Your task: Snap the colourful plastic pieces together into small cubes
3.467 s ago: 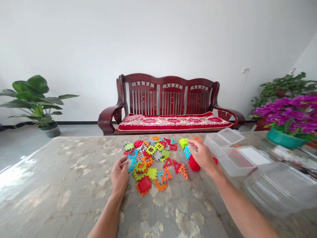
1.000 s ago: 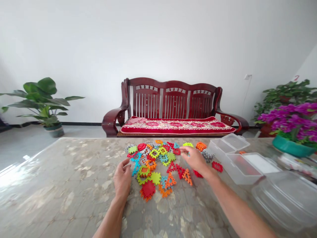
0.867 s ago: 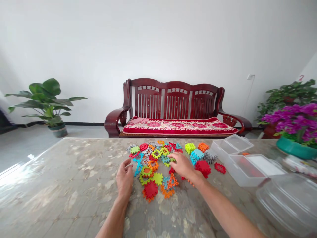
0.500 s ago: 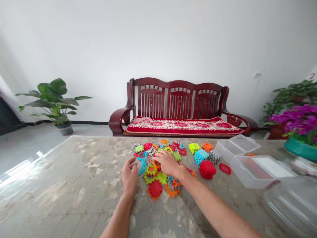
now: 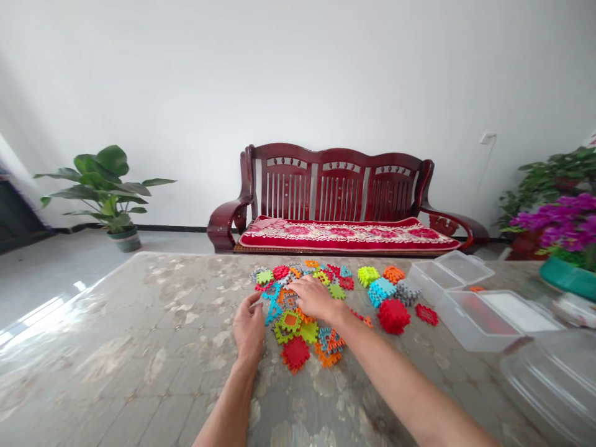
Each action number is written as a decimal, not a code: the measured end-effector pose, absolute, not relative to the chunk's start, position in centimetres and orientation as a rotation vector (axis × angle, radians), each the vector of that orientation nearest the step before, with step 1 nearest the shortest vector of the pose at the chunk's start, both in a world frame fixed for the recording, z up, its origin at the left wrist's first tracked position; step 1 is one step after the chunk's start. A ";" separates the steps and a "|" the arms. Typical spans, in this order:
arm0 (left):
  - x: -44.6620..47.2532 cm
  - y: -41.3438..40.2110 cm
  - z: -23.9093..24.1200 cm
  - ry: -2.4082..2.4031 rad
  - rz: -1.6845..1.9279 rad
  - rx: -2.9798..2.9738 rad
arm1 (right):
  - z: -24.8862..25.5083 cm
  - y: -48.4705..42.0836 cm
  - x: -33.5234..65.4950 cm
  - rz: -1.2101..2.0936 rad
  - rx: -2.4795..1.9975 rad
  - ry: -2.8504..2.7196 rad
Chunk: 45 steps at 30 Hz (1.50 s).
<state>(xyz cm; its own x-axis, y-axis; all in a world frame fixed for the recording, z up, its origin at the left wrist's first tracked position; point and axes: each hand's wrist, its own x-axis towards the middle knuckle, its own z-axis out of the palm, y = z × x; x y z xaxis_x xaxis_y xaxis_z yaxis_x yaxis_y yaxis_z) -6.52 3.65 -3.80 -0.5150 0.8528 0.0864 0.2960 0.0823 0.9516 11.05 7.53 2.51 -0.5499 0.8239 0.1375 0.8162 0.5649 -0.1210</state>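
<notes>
A loose pile of toothed plastic building tiles in red, orange, green, blue and grey lies on the table, with a red tile [image 5: 295,352] at its near end. Over the middle of this pile is my right hand [image 5: 316,298], fingers stretched out and touching the tiles; it covers some of them. My left hand [image 5: 249,326] rests at the pile's left side, beside some blue tiles [image 5: 271,307], its thumb and fingers apart with nothing visible between them. Right of the pile stand sorted stacks: green [image 5: 368,275], orange [image 5: 393,274], blue [image 5: 382,290], grey [image 5: 408,293] and red [image 5: 393,316].
A single red frame tile [image 5: 426,314] lies right of the stacks. Clear plastic boxes [image 5: 479,329] and a transparent lid [image 5: 554,379] are farther right, near a flower pot [image 5: 568,279]. A wooden bench [image 5: 339,180] stands behind the patterned tablecloth [image 5: 153,335].
The view has shifted slightly. My right hand has moved a little within the pile, its fingers drawing closer together. My left hand remains beside the pile.
</notes>
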 end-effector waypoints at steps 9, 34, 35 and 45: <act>-6.5 3.6 -3.7 1.854 1.455 1.118 | 1.9 7.6 12.2 0.141 -1.453 -2.553; -6.5 3.5 -3.8 1.859 1.463 1.169 | 1.8 6.0 16.8 0.291 -1.110 -2.205; -6.5 3.5 -3.8 1.861 1.464 1.173 | 1.5 5.9 17.5 0.311 -1.120 -2.166; -6.4 3.2 -3.3 1.862 1.464 1.184 | -0.5 4.4 20.1 0.396 -1.692 -1.897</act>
<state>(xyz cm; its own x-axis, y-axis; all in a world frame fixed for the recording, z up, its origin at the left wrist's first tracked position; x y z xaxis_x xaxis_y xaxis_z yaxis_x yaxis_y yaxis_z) -6.40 3.19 -3.31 -0.5044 0.8534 0.1317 0.3293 0.0491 0.9429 20.11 4.42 -0.54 -0.0458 0.9764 0.2108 0.8107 0.1597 -0.5632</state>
